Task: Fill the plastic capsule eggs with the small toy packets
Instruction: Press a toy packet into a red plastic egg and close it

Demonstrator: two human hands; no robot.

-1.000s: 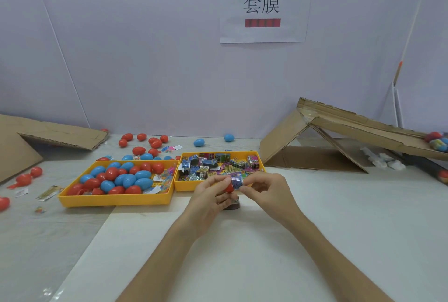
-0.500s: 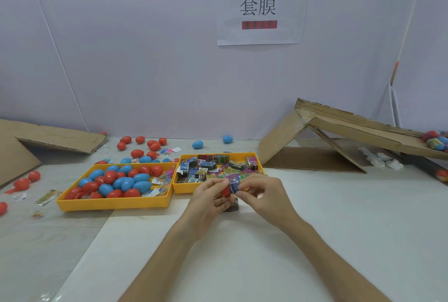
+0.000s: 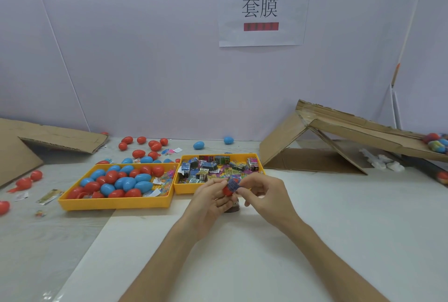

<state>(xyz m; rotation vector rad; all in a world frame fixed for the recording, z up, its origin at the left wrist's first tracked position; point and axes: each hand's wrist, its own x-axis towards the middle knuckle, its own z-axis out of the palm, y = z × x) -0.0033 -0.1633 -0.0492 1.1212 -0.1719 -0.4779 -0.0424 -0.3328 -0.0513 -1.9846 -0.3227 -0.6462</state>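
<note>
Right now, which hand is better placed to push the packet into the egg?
Right, probably. The right hand pinches the blue packet right at the red egg, while the left hand grips that egg and is best left steadying it.

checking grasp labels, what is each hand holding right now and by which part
The left hand grips a red capsule egg round its left side. The right hand pinches a blue toy packet by its right edge, against the egg.
</note>
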